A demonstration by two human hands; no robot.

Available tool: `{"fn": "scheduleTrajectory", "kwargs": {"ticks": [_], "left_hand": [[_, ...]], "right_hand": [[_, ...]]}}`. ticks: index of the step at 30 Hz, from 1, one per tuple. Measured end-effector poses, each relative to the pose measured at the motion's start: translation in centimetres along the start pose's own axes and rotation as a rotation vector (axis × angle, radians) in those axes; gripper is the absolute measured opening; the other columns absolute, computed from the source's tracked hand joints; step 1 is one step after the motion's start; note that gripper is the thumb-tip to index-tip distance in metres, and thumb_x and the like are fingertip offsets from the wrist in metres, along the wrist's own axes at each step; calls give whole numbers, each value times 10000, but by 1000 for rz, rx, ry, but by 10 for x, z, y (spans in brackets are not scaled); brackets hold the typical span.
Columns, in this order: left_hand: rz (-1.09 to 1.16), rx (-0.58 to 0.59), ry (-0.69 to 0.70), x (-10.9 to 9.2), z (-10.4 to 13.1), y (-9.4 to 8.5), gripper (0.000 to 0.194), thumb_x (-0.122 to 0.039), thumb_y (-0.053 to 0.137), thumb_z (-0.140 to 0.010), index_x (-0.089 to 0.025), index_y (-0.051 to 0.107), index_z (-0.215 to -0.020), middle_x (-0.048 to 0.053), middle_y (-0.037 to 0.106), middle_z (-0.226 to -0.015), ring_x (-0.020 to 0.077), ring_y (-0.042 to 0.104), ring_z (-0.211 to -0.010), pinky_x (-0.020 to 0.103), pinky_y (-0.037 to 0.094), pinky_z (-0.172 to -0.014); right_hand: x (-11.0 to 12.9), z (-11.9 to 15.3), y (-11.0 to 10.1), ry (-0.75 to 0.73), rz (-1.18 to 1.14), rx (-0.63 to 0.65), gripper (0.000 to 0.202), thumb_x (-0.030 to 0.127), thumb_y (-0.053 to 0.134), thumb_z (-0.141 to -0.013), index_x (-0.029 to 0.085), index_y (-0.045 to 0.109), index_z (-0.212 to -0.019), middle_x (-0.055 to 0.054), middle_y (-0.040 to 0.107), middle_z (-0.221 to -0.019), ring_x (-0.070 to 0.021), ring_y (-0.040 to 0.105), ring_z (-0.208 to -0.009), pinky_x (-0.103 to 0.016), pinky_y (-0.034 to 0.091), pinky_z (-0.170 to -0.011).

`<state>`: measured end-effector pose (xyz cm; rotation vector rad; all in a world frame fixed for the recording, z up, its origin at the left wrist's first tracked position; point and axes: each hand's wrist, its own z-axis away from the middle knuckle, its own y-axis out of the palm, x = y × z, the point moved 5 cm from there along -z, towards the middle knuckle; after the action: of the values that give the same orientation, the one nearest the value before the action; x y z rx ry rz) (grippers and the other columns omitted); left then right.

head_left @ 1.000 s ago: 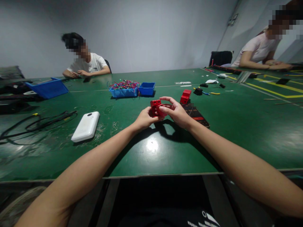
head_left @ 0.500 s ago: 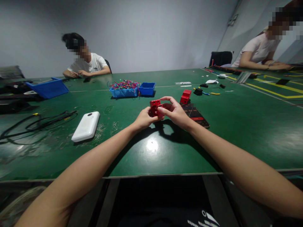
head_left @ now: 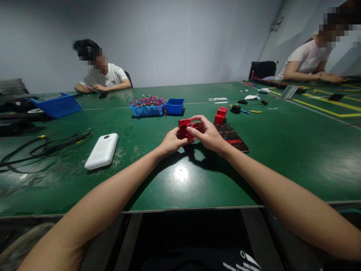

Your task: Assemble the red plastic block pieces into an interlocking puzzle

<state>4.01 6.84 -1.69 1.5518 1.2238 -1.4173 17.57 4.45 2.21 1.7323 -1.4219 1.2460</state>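
Between my hands, just above the green table (head_left: 158, 188), is a red block-shaped plastic part (head_left: 184, 123) with dark round holes in its top. My left hand (head_left: 171, 141) grips it from the left, thumb along its near side. My right hand (head_left: 208, 134) has its thumb on the near right side and its forefinger arched over the top; the fingers close on the same part. Their inner fingertips are partly hidden. A second red stepped block (head_left: 220, 115) stands beyond my right hand, near a phone (head_left: 238, 142) with digits on its screen.
A white power bank (head_left: 102, 151) and black cables (head_left: 50, 145) lie to the left. Farther back are a blue bin heaped with coloured wires (head_left: 148, 110), a small blue bin (head_left: 175, 107) and a tilted blue bin (head_left: 58, 105). Two people (head_left: 108, 78) (head_left: 306, 60) sit across the table.
Almost nothing has moved. Both hands keep their hold on the red part, with at most a very slight shift of the right fingers.
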Motion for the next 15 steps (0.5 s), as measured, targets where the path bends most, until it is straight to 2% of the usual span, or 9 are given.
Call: {"fn": "scheduleTrajectory", "kwargs": {"ticks": [8,15], "left_hand": [[47,18,-8,-1,1,2,553,-320,868,-577,-108,598,-1012,58,692,-919,154,651,-799,350,512,-830],[72,17,-18,2,1,0,560,-312,866,-582,-105,597,-1028,62,697,-922,153,657,-810,366,509,-863]], "right_hand": [[-1,-1,-5,18,38,-24,442,481,701,-780,234,505,-1091,-21,682,-880,-181,675,-758,-305,536,-655],[-3,-1,-1,45,-56,72,433,482,670,-812,243,471,-1114,-23,691,-928,-183,686,-830,-320,550,-732]]}}
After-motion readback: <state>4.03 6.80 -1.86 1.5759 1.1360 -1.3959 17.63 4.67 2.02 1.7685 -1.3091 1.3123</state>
